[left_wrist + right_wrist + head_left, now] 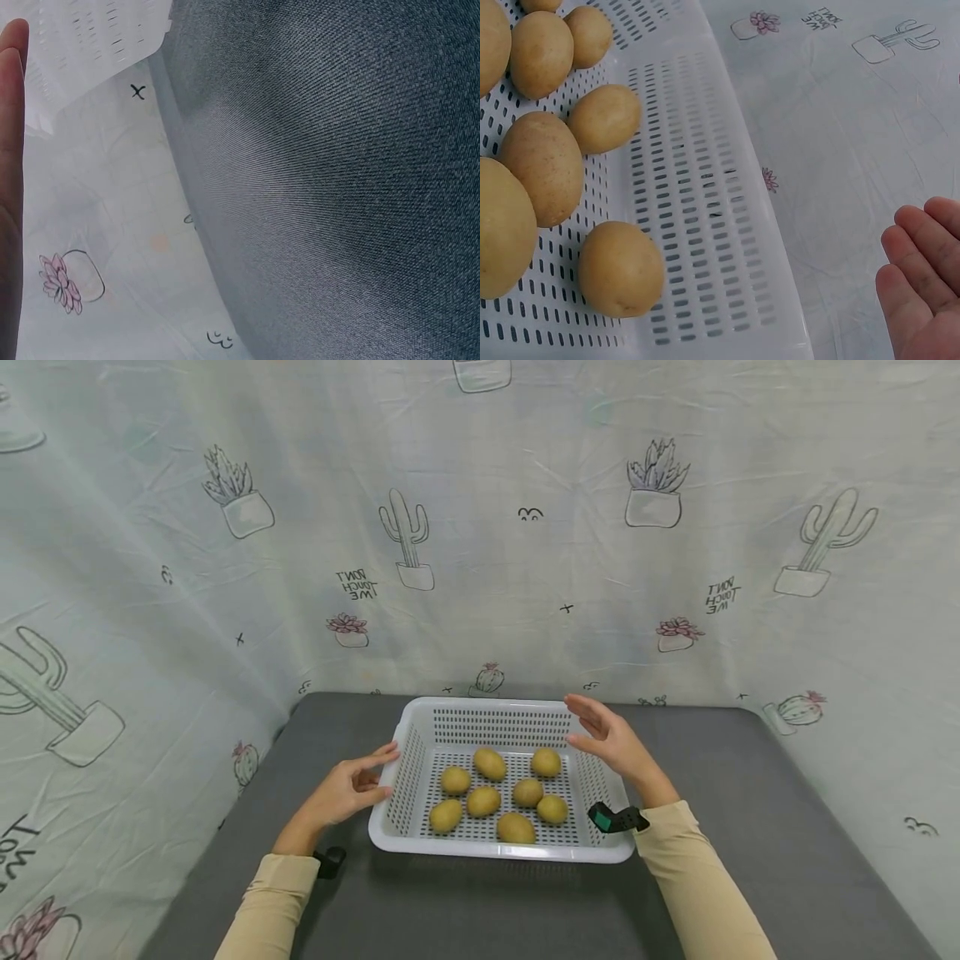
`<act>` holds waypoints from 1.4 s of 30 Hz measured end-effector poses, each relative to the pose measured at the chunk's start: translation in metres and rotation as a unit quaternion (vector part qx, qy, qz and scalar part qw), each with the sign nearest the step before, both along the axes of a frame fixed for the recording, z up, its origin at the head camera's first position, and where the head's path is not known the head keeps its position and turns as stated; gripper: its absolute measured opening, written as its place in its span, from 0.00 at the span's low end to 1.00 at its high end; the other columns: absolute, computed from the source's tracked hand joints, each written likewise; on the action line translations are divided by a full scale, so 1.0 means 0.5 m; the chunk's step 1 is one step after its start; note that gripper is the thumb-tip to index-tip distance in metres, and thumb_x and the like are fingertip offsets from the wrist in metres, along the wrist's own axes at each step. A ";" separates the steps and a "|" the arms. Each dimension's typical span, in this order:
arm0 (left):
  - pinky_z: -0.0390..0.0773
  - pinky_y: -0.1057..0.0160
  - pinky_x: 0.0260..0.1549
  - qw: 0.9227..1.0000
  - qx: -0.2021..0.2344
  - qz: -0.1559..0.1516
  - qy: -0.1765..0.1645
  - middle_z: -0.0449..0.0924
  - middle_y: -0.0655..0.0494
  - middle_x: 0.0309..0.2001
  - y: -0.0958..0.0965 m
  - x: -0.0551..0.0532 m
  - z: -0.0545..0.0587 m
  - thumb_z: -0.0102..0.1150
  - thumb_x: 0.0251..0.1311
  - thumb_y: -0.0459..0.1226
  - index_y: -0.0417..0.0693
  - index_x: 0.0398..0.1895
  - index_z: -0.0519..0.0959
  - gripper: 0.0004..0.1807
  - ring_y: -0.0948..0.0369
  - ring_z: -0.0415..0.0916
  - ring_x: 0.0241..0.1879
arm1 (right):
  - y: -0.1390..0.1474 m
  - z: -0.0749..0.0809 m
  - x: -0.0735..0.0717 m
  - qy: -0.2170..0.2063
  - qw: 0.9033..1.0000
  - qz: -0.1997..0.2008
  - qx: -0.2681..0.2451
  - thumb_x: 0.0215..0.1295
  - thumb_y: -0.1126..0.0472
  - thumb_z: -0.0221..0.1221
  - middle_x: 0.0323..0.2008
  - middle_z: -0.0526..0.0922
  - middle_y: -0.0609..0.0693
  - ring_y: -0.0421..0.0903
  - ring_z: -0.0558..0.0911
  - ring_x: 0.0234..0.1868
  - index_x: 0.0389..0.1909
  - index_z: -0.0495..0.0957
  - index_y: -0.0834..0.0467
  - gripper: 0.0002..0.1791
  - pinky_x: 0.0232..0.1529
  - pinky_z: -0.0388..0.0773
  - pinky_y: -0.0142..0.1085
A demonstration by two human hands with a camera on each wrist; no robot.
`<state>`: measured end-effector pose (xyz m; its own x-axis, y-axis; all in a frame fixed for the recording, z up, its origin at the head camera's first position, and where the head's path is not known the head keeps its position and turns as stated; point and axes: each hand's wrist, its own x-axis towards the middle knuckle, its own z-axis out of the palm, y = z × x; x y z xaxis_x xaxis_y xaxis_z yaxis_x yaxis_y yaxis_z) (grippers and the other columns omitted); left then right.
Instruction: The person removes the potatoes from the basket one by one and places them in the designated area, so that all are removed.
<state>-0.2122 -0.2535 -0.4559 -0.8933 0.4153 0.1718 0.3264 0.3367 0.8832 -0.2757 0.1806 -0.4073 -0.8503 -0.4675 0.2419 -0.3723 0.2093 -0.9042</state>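
Note:
A white perforated plastic basket (501,852) stands on the grey table with several yellow-brown potatoes (483,802) spread over its floor. At its left side is my left hand (341,792), with fingertips and thumb against or very near the rim and not wrapped round it. In the left wrist view, only a finger (11,195) shows beside part of the basket (105,52). My right hand (618,747) hovers by the back right corner, fingers extended and thumb apart, holding nothing. The right wrist view shows its fingers (922,262) apart from the basket wall (697,202).
Grey cloth-like surface (450,910) covers the table around the basket. A pale curtain (525,568) printed with cacti and potted plants hangs behind and at both sides. Black straps (618,818) are on both wrists.

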 end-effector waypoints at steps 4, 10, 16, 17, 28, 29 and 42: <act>0.79 0.70 0.40 1.000 0.001 -0.003 0.000 0.51 0.34 0.71 -0.001 0.000 -0.002 0.61 0.58 0.29 0.30 0.66 0.64 0.32 0.50 0.81 0.42 | -0.005 0.000 -0.007 -0.001 1.000 -0.002 0.002 0.65 0.65 0.58 0.70 0.58 0.63 0.58 0.56 0.72 0.71 0.54 0.64 0.36 0.70 0.50 0.48; 0.78 0.70 0.41 1.000 0.001 -0.004 -0.003 0.51 0.34 0.72 -0.003 -0.002 -0.003 0.61 0.58 0.30 0.31 0.67 0.63 0.33 0.52 0.81 0.42 | -0.014 0.001 -0.020 -0.009 1.000 -0.006 -0.001 0.64 0.64 0.59 0.70 0.60 0.62 0.57 0.58 0.71 0.71 0.56 0.62 0.36 0.71 0.50 0.49; 0.79 0.69 0.40 1.000 0.002 -0.003 0.002 0.51 0.35 0.72 -0.005 -0.003 -0.005 0.61 0.59 0.30 0.31 0.67 0.63 0.33 0.54 0.82 0.41 | -0.024 -0.004 -0.035 -0.012 1.000 -0.002 -0.008 0.64 0.65 0.59 0.69 0.60 0.64 0.58 0.58 0.71 0.70 0.56 0.63 0.36 0.70 0.49 0.51; 0.79 0.69 0.40 1.000 0.002 -0.003 0.003 0.51 0.35 0.72 -0.005 -0.003 -0.006 0.61 0.59 0.30 0.31 0.67 0.63 0.33 0.53 0.82 0.41 | -0.026 -0.006 -0.037 -0.016 1.000 -0.003 -0.010 0.64 0.65 0.59 0.69 0.60 0.64 0.58 0.58 0.71 0.70 0.56 0.63 0.35 0.70 0.49 0.51; 0.79 0.68 0.41 1.000 0.002 -0.002 0.013 0.52 0.34 0.71 -0.004 0.007 -0.013 0.61 0.60 0.31 0.32 0.66 0.64 0.32 0.58 0.81 0.39 | -0.041 -0.037 -0.050 -0.046 0.999 0.002 0.004 0.63 0.62 0.60 0.69 0.61 0.64 0.60 0.58 0.71 0.69 0.57 0.64 0.36 0.71 0.48 0.53; 0.79 0.68 0.41 1.000 0.003 -0.004 0.014 0.52 0.34 0.71 -0.004 0.009 -0.015 0.61 0.59 0.31 0.31 0.66 0.64 0.32 0.58 0.81 0.39 | -0.042 -0.042 -0.051 -0.048 0.999 0.004 0.011 0.63 0.63 0.60 0.69 0.61 0.64 0.60 0.58 0.71 0.69 0.57 0.64 0.36 0.71 0.48 0.53; 0.79 0.68 0.38 0.999 0.022 -0.026 0.028 0.51 0.30 0.70 -0.007 0.000 -0.009 0.60 0.58 0.28 0.27 0.66 0.62 0.32 0.63 0.80 0.36 | -0.049 -0.057 -0.081 -0.051 0.995 0.017 0.087 0.61 0.62 0.63 0.69 0.61 0.63 0.61 0.58 0.70 0.69 0.59 0.64 0.37 0.69 0.48 0.56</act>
